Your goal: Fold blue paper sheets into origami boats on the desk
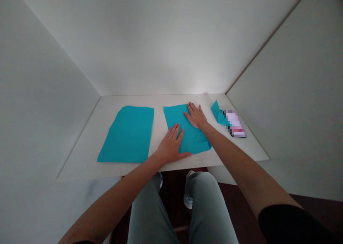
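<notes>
A turquoise paper sheet (179,119) lies in the middle of the white table (88,161), partly folded. My left hand (173,144) lies flat on its near left edge, fingers stretched out. My right hand (196,116) presses flat on the sheet's far right part, fingers spread. Neither hand grips anything. A larger turquoise sheet (128,135) lies flat to the left, untouched. At the right, a small folded turquoise piece (217,111) rests beside a blurred-out phone-like object (236,124).
White walls close in the table on the left, back and right. My legs in grey trousers (182,208) show below the table's near edge, over a dark floor.
</notes>
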Action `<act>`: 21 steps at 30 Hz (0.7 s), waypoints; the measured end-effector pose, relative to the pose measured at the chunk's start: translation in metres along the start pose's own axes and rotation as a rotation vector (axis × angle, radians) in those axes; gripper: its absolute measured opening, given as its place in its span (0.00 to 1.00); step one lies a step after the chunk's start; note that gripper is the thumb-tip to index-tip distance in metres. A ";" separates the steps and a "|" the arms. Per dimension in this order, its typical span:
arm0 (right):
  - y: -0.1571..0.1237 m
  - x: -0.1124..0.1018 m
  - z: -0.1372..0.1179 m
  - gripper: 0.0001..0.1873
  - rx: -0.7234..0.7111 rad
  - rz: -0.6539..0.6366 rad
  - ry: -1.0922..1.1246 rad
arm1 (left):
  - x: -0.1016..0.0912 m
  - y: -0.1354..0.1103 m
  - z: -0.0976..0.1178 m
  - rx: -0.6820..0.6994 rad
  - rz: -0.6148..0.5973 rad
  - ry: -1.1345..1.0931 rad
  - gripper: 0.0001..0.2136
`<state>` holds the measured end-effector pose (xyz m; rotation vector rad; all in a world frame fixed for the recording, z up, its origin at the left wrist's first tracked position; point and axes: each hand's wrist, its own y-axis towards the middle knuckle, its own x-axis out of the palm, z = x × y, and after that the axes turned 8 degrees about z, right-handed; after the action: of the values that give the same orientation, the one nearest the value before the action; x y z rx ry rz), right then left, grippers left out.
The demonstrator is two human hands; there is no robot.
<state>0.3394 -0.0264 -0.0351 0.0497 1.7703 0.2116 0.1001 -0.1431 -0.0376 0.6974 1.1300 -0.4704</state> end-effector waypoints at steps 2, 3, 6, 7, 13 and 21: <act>-0.003 -0.006 -0.007 0.42 -0.040 0.045 -0.011 | -0.001 -0.003 0.003 -0.011 -0.005 0.015 0.55; -0.007 -0.009 -0.012 0.41 -0.075 0.079 -0.011 | -0.001 -0.003 0.003 -0.015 -0.009 0.019 0.55; -0.032 -0.015 -0.025 0.37 -0.174 0.122 0.014 | -0.001 -0.002 0.003 -0.026 -0.018 0.024 0.56; -0.045 -0.016 -0.027 0.37 -0.184 0.101 0.024 | 0.000 -0.001 0.002 -0.029 -0.019 0.025 0.57; -0.139 -0.019 -0.002 0.36 -0.169 0.005 0.016 | 0.002 -0.001 -0.001 -0.030 -0.057 0.044 0.55; -0.206 -0.035 0.031 0.36 -0.150 0.014 0.021 | -0.012 -0.022 0.035 -0.104 -0.121 0.087 0.48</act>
<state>0.3935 -0.2300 -0.0423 -0.0487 1.7707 0.3551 0.1038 -0.1830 -0.0230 0.5654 1.2744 -0.4839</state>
